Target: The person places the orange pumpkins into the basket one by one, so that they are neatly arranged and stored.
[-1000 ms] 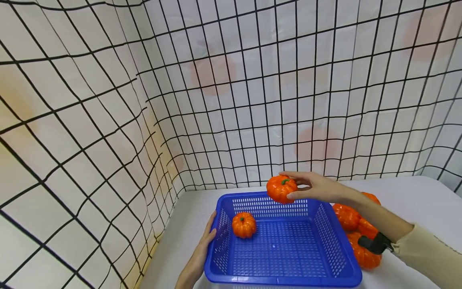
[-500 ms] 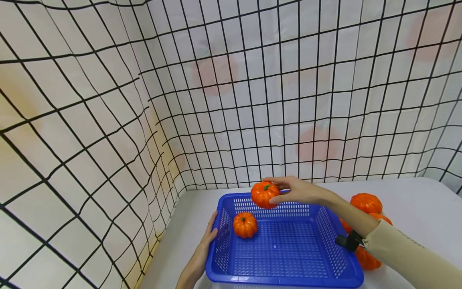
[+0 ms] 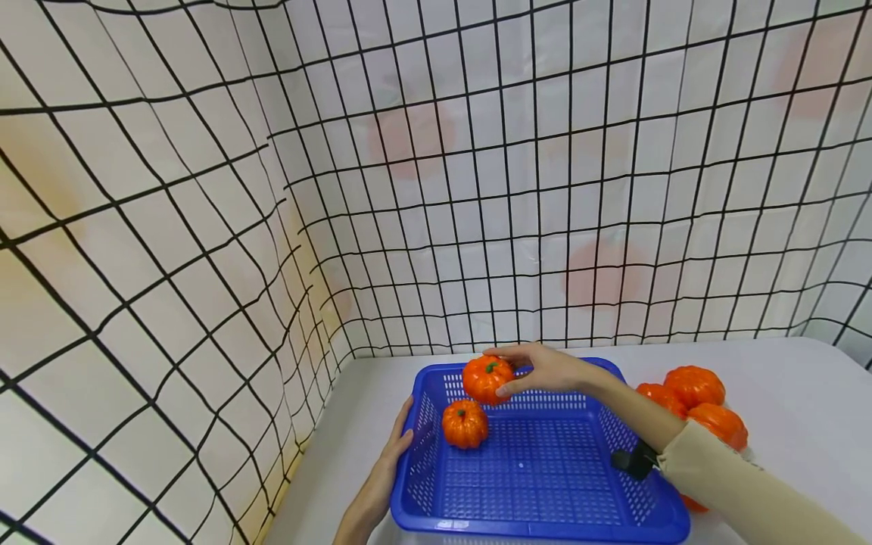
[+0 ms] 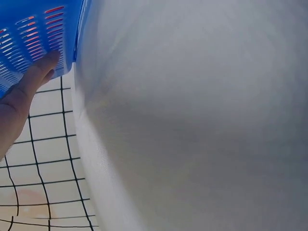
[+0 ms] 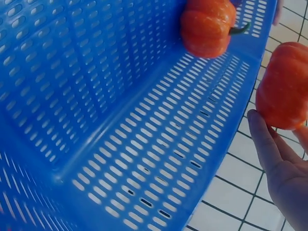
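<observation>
Over the far left corner of the basket (image 3: pixel 545 522), held pumpkin (image 3: pixel 487 378), stem up, clear of the floor and just above and behind a second pumpkin (image 3: pixel 465 424) lying inside near the left wall. Gripped by the right hand (image 3: pixel 541 369): thumb under the near side, forefinger arched over the top, remaining fingers curled behind. Right arm stretched forward and leftward across the basket from the lower right, cream sleeve (image 3: pixel 736 492) to the wrist, black strap (image 3: pixel 635 460) just past the cuff. Seen from the right wrist, same pumpkin (image 5: pixel 283 86) pinched at the fingertips (image 5: pixel 262 139) beyond the far wall, second pumpkin (image 5: pixel 208 26) resting on the slotted floor below.

Against the basket's left wall, left hand (image 3: pixel 393 446), fingers straight and together, laid flat on the outside of the plastic, nothing gripped. Left forearm rising from the bottom edge beside the basket. From the left wrist, fingertips (image 4: pixel 45 67) touching the blue rim, pale surface filling the rest.

Right of the basket, on the white counter (image 3: pixel 804 409), pile of pumpkins (image 3: pixel 695 401), touching one another, partly hidden by the right arm. Behind and left, cloth backdrop (image 3: pixel 204 227) with a black grid and faint orange blotches.
</observation>
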A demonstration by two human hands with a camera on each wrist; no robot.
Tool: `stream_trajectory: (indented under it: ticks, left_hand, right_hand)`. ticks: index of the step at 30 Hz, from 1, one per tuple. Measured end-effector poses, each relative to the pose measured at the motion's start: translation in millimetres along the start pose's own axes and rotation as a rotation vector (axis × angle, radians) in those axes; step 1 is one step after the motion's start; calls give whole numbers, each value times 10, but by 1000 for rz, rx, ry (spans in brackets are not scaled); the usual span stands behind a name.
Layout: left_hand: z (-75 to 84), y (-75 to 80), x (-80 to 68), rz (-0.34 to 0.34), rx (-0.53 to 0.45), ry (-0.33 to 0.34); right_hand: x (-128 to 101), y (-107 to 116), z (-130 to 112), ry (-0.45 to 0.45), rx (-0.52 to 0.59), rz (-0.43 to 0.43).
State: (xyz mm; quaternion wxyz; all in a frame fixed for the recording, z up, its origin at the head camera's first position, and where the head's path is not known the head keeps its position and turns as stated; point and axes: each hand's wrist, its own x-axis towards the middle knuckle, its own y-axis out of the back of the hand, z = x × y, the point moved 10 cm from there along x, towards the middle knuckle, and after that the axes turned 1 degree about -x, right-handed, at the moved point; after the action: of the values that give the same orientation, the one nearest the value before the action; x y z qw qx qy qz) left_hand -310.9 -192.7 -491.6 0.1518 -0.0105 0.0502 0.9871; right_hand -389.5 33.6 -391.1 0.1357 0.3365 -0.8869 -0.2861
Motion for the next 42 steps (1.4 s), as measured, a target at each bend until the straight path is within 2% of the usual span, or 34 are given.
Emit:
stream_trajectory:
  ticks: [10, 16, 20, 27, 42]
  left_hand:
    - [9, 1, -3, 5, 4, -5]
    - [14, -6, -2, 2, -3, -8]
    - [20, -6, 2, 3, -2, -11]
    - [27, 1, -4, 11, 4, -8]
    - [35, -1, -7, 10, -1, -16]
  right_hand:
    - [12, -139, 188, -19, 31, -69]
    - [-13, -199, 302, -65, 60, -104]
    - [-53, -226, 343, -93, 34, -121]
    - [-115, -261, 448, -178, -4, -113]
    - [-98, -370, 574, -228, -15, -107]
